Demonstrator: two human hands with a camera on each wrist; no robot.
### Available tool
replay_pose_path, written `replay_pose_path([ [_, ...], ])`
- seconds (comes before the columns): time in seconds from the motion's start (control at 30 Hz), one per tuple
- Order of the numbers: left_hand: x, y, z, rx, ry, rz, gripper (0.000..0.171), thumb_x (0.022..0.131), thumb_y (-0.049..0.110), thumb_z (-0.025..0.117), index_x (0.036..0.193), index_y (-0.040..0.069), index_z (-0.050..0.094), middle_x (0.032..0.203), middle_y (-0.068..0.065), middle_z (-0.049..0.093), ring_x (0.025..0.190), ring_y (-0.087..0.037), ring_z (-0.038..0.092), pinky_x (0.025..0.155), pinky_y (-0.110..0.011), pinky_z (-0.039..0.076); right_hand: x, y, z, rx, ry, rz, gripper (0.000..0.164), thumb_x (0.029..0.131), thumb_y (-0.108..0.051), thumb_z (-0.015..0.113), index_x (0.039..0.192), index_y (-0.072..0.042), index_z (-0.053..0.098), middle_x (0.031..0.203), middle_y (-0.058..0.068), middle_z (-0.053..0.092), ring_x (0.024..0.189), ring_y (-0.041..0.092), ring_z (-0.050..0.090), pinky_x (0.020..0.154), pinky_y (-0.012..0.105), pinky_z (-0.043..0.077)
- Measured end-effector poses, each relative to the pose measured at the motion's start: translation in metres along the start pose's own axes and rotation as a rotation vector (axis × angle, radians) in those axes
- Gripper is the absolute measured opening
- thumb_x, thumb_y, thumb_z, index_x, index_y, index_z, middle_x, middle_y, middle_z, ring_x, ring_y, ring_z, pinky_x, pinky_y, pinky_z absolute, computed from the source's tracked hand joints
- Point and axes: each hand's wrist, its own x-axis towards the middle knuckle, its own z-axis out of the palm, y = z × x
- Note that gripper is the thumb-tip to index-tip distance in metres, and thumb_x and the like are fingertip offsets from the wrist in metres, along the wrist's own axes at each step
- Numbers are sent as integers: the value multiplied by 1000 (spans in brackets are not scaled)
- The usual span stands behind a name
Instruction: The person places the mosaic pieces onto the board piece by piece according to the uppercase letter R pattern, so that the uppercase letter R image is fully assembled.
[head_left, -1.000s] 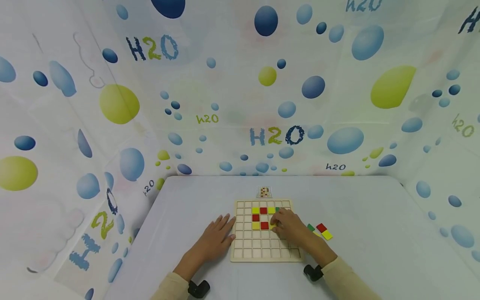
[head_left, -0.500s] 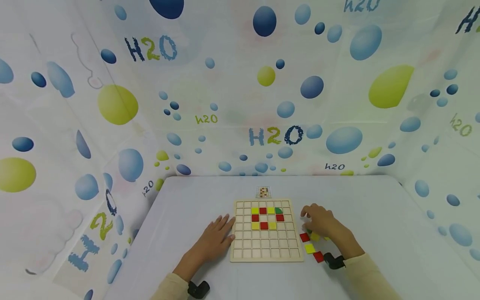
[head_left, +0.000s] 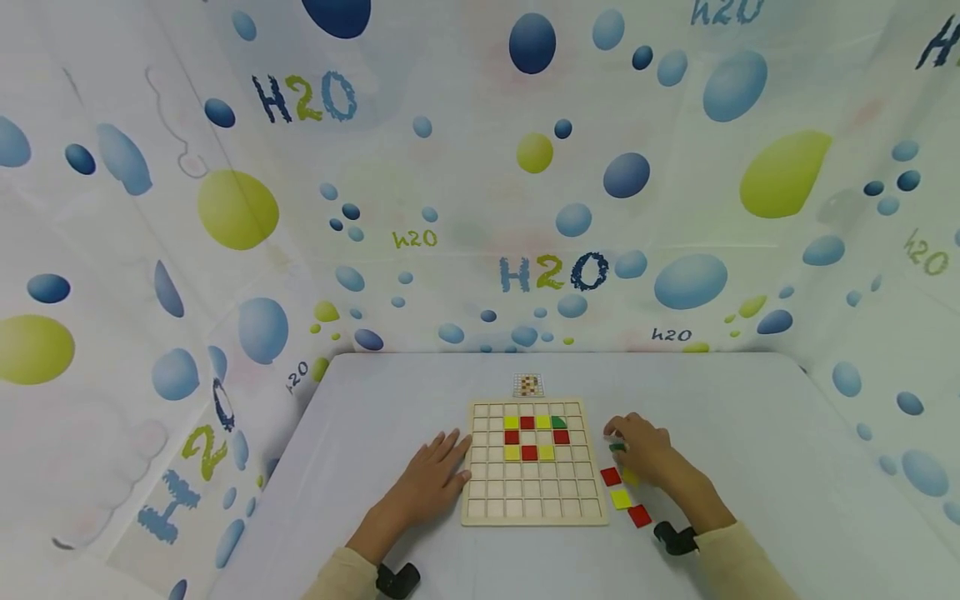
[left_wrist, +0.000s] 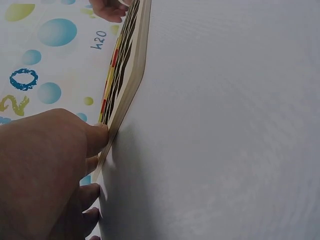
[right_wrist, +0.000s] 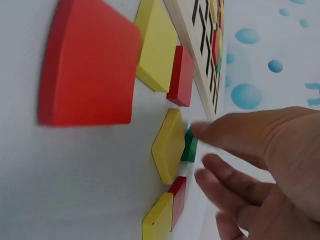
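Observation:
A wooden grid board (head_left: 534, 500) lies flat, with red, yellow and green tiles set in several of its cells. The left hand (head_left: 431, 475) rests at the board's left edge, its fingers stretched out; in the left wrist view its thumb (left_wrist: 97, 137) touches the rim. Right of the board, the right hand (head_left: 647, 450) reaches down over loose tiles, thumb and fingers apart. A green tile (right_wrist: 190, 145) lies just under its thumb tip. Beside that are a yellow tile (right_wrist: 169, 145) and a red tile (right_wrist: 181, 75). The right palm hides part of the pile in the head view.
A small printed pattern card (head_left: 528, 384) lies behind the board. Nearer the front are a loose yellow tile (head_left: 621, 498) and a red tile (head_left: 639, 516). The white table (head_left: 360, 433) meets a patterned curtain (head_left: 450, 167) at the back and sides.
The right hand has left the board and moved right to the loose tiles; a red tile shows in the cell it covered. Over the last half second it barely shifts. The left hand stays put.

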Motion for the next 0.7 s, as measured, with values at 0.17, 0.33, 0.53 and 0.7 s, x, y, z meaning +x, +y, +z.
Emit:
replay_pose_path([
  [0.17, 0, 2, 0, 2, -7, -9, 62, 111, 42, 49, 166, 17, 36, 173, -12, 30, 161, -39, 24, 127, -62, 24, -2, 4, -1, -18, 8, 41, 28, 91, -19, 84, 110, -9, 67, 102, 9, 65, 93, 25, 60, 86, 55, 44],
  [0.33, -1, 2, -1, -3, -7, -10, 62, 111, 41, 49, 166, 16, 36, 173, -13, 30, 161, -39, 24, 127, -62, 24, 0, 6, 3, -14, -12, 15, 23, 92, -14, 82, 110, -12, 67, 102, 6, 65, 93, 23, 60, 84, 53, 44],
  [0.53, -1, 2, 0, -12, -2, -2, 61, 111, 41, 48, 166, 16, 36, 173, -13, 31, 160, -40, 25, 127, -63, 24, 1, 5, 12, 0, 40, 56, 34, 91, -23, 84, 112, -6, 64, 99, 9, 63, 91, 25, 57, 83, 52, 46],
  [0.7, 0, 1, 0, -7, 2, 2, 61, 111, 40, 48, 166, 16, 37, 172, -14, 31, 160, -41, 25, 127, -63, 24, -3, 3, 18, -37, 105, 62, 29, 92, -24, 83, 107, -7, 64, 95, 9, 61, 86, 25, 57, 80, 52, 46],
])
